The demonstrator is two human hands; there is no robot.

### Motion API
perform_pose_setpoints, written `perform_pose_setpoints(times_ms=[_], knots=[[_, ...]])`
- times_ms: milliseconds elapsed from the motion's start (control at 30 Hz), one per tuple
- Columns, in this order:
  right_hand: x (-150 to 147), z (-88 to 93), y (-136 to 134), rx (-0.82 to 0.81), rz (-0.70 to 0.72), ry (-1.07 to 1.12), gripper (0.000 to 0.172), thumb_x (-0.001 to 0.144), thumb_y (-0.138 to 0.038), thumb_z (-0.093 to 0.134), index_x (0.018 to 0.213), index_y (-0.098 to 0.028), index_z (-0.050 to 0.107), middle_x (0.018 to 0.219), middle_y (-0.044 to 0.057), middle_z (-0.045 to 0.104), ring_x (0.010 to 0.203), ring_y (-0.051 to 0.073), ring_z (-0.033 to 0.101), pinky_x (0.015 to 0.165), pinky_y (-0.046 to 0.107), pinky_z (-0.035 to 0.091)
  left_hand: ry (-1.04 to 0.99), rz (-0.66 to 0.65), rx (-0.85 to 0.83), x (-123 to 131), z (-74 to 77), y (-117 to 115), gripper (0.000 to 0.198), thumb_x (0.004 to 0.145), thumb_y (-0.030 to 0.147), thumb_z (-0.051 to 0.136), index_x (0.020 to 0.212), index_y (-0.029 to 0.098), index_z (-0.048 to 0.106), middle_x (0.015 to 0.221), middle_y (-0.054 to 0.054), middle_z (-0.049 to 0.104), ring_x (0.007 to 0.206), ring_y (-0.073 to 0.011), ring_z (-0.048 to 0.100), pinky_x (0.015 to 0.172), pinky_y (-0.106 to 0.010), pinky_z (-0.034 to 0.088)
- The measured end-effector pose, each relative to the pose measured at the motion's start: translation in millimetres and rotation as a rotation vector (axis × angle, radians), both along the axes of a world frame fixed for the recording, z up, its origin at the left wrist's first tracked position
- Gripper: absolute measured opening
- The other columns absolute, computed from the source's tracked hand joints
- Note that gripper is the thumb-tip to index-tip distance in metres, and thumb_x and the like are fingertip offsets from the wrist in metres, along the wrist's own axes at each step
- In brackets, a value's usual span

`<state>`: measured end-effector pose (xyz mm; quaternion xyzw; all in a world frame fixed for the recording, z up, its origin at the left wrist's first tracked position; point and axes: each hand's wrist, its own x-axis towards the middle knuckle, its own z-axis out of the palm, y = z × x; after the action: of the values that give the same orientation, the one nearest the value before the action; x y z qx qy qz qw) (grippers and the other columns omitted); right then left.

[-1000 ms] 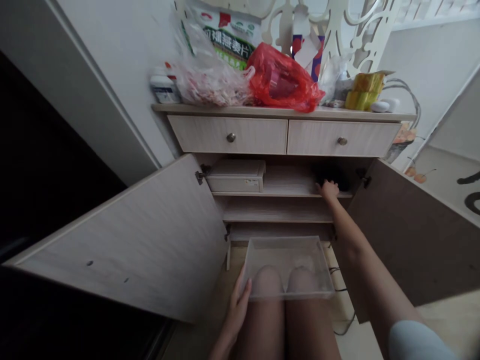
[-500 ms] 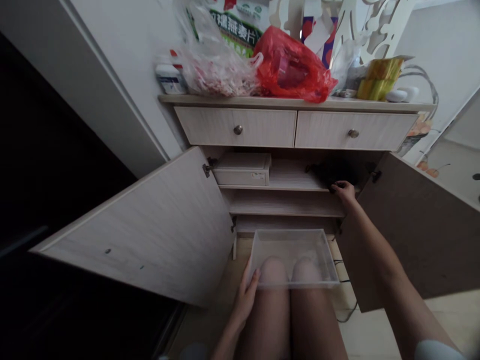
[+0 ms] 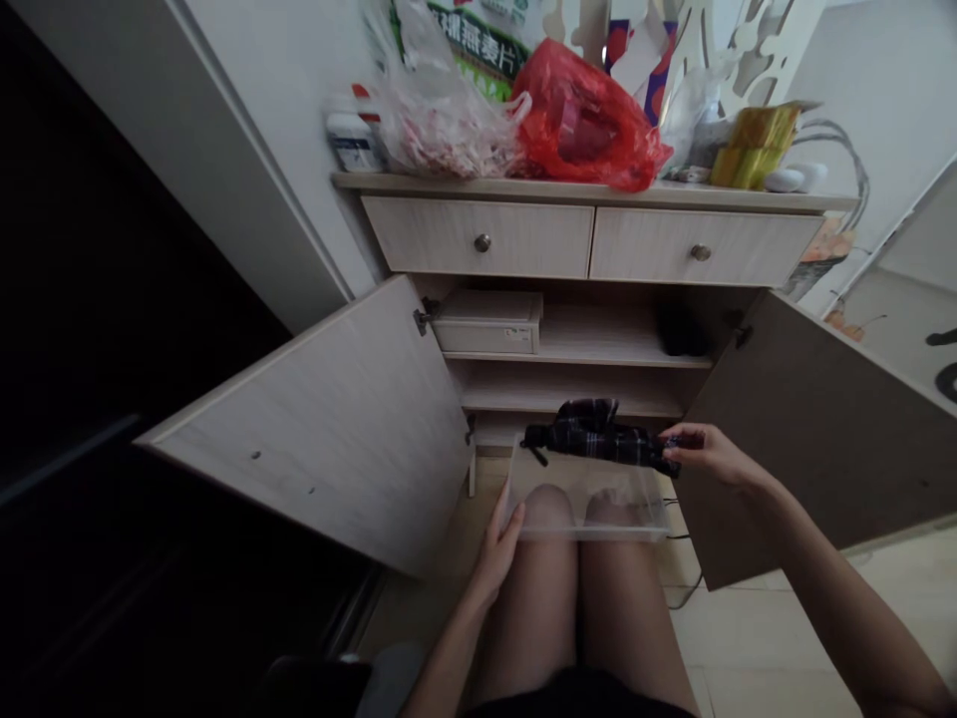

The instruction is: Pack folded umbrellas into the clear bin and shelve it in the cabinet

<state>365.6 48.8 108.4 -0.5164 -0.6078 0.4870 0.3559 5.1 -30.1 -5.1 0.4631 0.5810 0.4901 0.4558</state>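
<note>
Seen from the head camera, the right hand (image 3: 707, 454), which was at the upper shelf (image 3: 590, 357) a second ago, has drawn back. Its fingers pinch one end of a dark plaid bundle (image 3: 590, 439), now out of the cabinet and just over the clear bin (image 3: 590, 535) on the knees. The left hand (image 3: 497, 543) stays flat against the bin's left wall.

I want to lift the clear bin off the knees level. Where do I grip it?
Probably the rims of its two side walls, one hand from each side: the clear bin is wide, shallow and open-topped. The left hand holds its left wall; the right hand is shut on the plaid umbrella.
</note>
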Motion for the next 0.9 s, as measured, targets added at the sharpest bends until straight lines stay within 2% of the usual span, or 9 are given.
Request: perform_pose_setpoints(times_ms=[100,167,300,433,567,700,800,867,900], knots=[[-19,-12.4,0,0.005,0.139,-0.058,0.045,0.062,-0.05,0.081,0.091,-0.016,0.073,0.081,0.006,0.072,0.068,0.017,0.065,0.064,0.029,0.052,-0.011,0.006,-0.005,0,-4.4,0,0.08,0.079,0.07,0.058,0.145,0.025,0.048,0.157,-0.01,0.039,0.148,-0.0294,0.03,0.123,-0.048,0.021],[-28,-22.1,5,0.075,0.194,-0.15,0.039,0.068,-0.046,0.078,0.092,-0.016,0.073,0.081,0.006,0.073,0.069,0.018,0.066,0.064,0.029,0.052,-0.015,-0.004,0.0,-1,-5.1,1,0.079,0.08,0.07,0.058,0.144,0.025,0.05,0.155,-0.01,0.042,0.147,-0.0294,0.032,0.122,-0.048,0.022],[-37,-37.0,19,0.392,0.21,-0.383,0.016,0.076,-0.029,0.069,0.089,-0.021,0.074,0.093,0.006,0.074,0.086,0.021,0.069,0.078,0.032,0.054,-0.003,0.008,0.008,-4,-2.0,1,0.078,0.078,0.07,0.059,0.142,0.024,0.052,0.152,-0.01,0.047,0.147,-0.0308,0.033,0.122,-0.049,0.025],[-44,-45.6,27,0.629,0.198,-0.729,0.025,0.075,-0.014,0.066,0.095,-0.026,0.075,0.098,0.005,0.075,0.094,0.022,0.067,0.087,0.036,0.051,0.007,0.011,-0.009,-7,0.8,-1,0.079,0.076,0.07,0.06,0.14,0.025,0.055,0.149,-0.01,0.052,0.147,-0.031,0.032,0.122,-0.049,0.024],[-54,-56.2,32,0.586,0.184,-1.0,0.024,0.085,-0.021,0.068,0.108,-0.027,0.072,0.106,0.008,0.072,0.103,0.025,0.063,0.089,0.042,0.051,-0.019,0.013,-0.029,-7,-0.1,1,0.081,0.075,0.07,0.062,0.142,0.025,0.052,0.153,-0.009,0.047,0.147,-0.0304,0.033,0.122,-0.048,0.022],[-55,-62.0,49,0.513,0.116,-1.039,0.033,0.096,-0.038,0.06,0.123,-0.019,0.06,0.126,0.01,0.06,0.106,0.022,0.061,0.09,0.043,0.054,-0.031,0.049,-0.036,-6,-4.8,3,0.085,0.075,0.069,0.064,0.145,0.023,0.049,0.154,-0.009,0.045,0.146,-0.0313,0.033,0.122,-0.047,0.023],[-43,-48.6,82,0.474,0.049,-1.04,0.03,0.099,-0.04,0.053,0.12,-0.021,0.064,0.115,0.008,0.065,0.099,0.02,0.064,0.085,0.035,0.054,-0.022,0.051,-0.051,-7,-11.0,4,0.085,0.075,0.07,0.063,0.145,0.022,0.05,0.153,-0.008,0.046,0.147,-0.0311,0.032,0.122,-0.044,0.025],[-28,-31.0,115,0.43,-0.084,-1.037,0.032,0.101,-0.041,0.046,0.115,-0.022,0.068,0.105,0.008,0.069,0.096,0.021,0.065,0.08,0.03,0.052,-0.018,0.057,-0.049,-8,-15.7,4,0.085,0.075,0.071,0.063,0.144,0.023,0.05,0.153,-0.009,0.047,0.146,-0.0319,0.033,0.122,-0.045,0.026],[-20,-21.4,133,0.393,-0.211,-1.036,0.034,0.101,-0.041,0.044,0.114,-0.022,0.069,0.105,0.009,0.069,0.097,0.023,0.065,0.078,0.03,0.051,-0.017,0.062,-0.036,-8,-17.8,5,0.085,0.076,0.071,0.063,0.144,0.022,0.05,0.153,-0.009,0.047,0.145,-0.0324,0.034,0.122,-0.046,0.026]])
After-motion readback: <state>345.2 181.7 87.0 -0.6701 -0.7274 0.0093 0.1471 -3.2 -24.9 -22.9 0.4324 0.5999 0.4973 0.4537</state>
